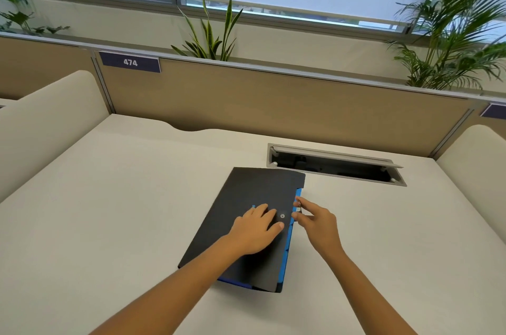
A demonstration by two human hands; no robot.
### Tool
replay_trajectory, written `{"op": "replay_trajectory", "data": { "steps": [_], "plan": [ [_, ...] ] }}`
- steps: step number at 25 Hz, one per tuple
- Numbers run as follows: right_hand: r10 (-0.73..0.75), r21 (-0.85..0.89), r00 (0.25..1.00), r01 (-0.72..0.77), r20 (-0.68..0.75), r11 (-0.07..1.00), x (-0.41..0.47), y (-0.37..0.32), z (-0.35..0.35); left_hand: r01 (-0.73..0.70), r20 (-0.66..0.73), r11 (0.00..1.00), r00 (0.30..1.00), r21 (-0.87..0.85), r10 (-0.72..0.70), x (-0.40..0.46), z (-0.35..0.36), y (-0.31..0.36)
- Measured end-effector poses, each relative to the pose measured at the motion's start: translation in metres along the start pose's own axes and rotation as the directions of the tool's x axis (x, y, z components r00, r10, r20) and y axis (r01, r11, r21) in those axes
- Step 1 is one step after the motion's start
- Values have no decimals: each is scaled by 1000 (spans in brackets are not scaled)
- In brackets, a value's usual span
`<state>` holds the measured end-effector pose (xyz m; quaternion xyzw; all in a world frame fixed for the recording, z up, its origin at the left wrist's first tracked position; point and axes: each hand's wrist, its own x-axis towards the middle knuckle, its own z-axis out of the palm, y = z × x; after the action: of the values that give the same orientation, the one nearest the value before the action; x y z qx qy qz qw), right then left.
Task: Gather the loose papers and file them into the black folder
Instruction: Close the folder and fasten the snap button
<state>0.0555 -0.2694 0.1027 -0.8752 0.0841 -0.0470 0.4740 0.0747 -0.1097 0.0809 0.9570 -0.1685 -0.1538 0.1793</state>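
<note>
Landmark = black folder (254, 208). It lies closed and flat on the pale bench (109, 211), angled, top edge toward the partition, blue lining showing along its right and bottom edges.

Left of folder: bare bench surface, then a padded side divider. Partition above carries a "474" label (130, 62).

On folder: left hand (253, 228) rests palm-down on the cover, fingers (267, 211) spread loosely and flat, thumb tip out toward the small round button (282, 215) on the cover's right part. Not gripping anything, just pressing on the cover.

Right edge of folder: right hand (317, 221) touches the blue edge, its thumb and index fingers pinching something small and thin there; too small to tell what it is.

Beyond folder's top right corner: open cable hatch (336, 165) sunk in the bench, lid tilted up.

Behind partition: snake plant (210, 33) above the folder, palm (451, 33) far right.

No loose papers visible on the bench.
</note>
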Motion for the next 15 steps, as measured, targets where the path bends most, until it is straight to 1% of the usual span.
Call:
{"op": "replay_trajectory", "data": {
  "steps": [3, 5, 7, 10, 12, 15],
  "plan": [
    [34, -14, 999, -33, 15, 999, 20, 18, 6, -2, -11, 993, 1000, 120, 4, 14, 12, -33],
    [58, -6, 998, -58, 24, 998, 30, 30, 12, -17, -35, 986, 999, 168, 23, 18, 20, -51],
    [79, -7, 997, -79, 19, 997, 37, 41, 20, -58, -66, 979, 995, 197, 72, 22, 25, -62],
    [77, -38, 996, -79, -43, 996, 40, 52, 31, -107, -142, 951, 978, 289, 153, 26, 32, -74],
    [60, -148, 997, -66, -46, 987, 41, 60, 40, -96, -181, 949, 971, 299, 156, 26, 39, -78],
    [29, -323, 997, -4, 71, 946, 38, 72, 54, -80, -218, 957, 965, 279, 144, 25, 51, -77]
  ]
}}
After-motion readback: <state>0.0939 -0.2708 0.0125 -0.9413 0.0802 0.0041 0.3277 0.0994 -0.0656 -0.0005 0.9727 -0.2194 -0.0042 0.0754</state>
